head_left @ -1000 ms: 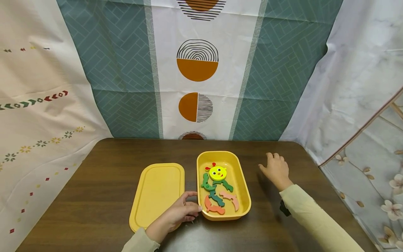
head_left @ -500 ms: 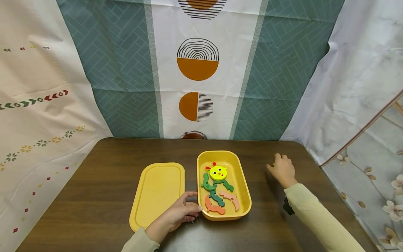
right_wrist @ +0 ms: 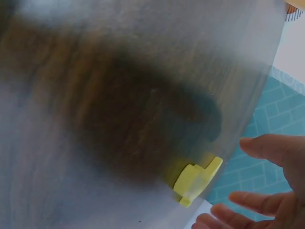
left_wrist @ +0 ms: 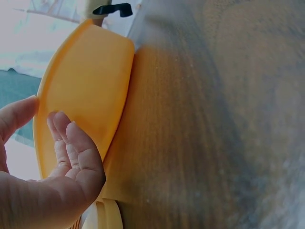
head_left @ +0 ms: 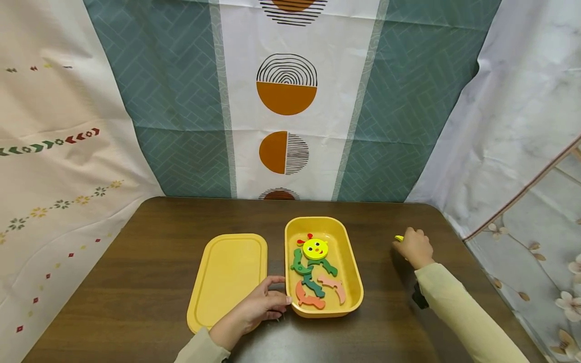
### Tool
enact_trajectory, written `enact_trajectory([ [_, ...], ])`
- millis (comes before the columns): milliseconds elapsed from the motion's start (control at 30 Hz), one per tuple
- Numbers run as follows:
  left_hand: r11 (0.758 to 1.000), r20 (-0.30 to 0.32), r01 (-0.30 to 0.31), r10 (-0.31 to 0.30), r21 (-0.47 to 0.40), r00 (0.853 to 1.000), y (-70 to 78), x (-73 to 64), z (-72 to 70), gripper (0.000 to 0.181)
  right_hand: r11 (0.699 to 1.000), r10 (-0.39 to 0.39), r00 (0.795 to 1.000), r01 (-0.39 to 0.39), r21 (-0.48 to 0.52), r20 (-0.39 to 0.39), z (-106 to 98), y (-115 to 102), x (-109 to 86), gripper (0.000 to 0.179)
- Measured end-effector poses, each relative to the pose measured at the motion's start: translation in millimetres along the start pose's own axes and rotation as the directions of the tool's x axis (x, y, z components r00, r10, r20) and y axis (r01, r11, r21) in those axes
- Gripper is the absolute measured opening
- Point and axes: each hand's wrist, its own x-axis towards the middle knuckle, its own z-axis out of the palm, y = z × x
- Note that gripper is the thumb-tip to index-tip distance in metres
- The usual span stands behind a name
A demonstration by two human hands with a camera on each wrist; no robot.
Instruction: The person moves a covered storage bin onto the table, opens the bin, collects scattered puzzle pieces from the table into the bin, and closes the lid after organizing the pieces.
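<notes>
A yellow box [head_left: 352, 272] stands on the table with flat toy pieces inside. Among them are a yellow smiling face piece [head_left: 315, 249] with red antennae, several green pieces [head_left: 312, 285], an orange piece [head_left: 310, 302] and a pink piece [head_left: 333, 287]. My left hand [head_left: 258, 306] rests against the box's left side, thumb at the rim and fingers loosely bent near the outer wall. At the right, my right hand [head_left: 415, 247] is over a small yellow piece [right_wrist: 196, 181] on the table. In the right wrist view its thumb and fingers are spread, apart from that piece.
A flat yellow lid [head_left: 229, 275] lies left of the box, partly behind the left hand. The brown wooden table [head_left: 150, 282] ends at a patterned cloth [head_left: 290, 151] at the back. More cloths hang at both sides.
My right hand has moved right and slightly nearer the front, and the small yellow piece now shows beside it. My left hand and the box have stayed in place.
</notes>
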Motion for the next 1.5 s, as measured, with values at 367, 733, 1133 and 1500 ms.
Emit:
enact_trajectory([
  [367, 1.0, -0.006, 0.009, -0.009, -0.005, 1.0, -0.4, 1.1, -0.8, 0.066, 0.998, 0.065, 0.995, -0.066, 0.017, 0.072, 2.1, 7.8, 2.9, 0.049],
  [733, 1.0, -0.001, 0.007, -0.007, -0.008, 1.0, -1.0, -1.0, 0.9, 0.063, 0.996, 0.076, 0.995, -0.079, 0.039, 0.07, 8.2, 12.9, 2.4, 0.044],
  [1133, 1.0, 0.001, 0.004, -0.004, -0.015, 1.0, 0.6, -0.8, 0.5, 0.063, 0.997, 0.072, 0.995, -0.075, 0.027, 0.074, 7.3, 11.6, 3.9, 0.036],
  [1500, 1.0, -0.009, 0.009, -0.009, -0.005, 1.0, 0.2, -0.6, 1.1, 0.063, 0.996, 0.062, 0.994, -0.067, 0.051, 0.092, 3.1, 10.7, -2.6, 0.025],
])
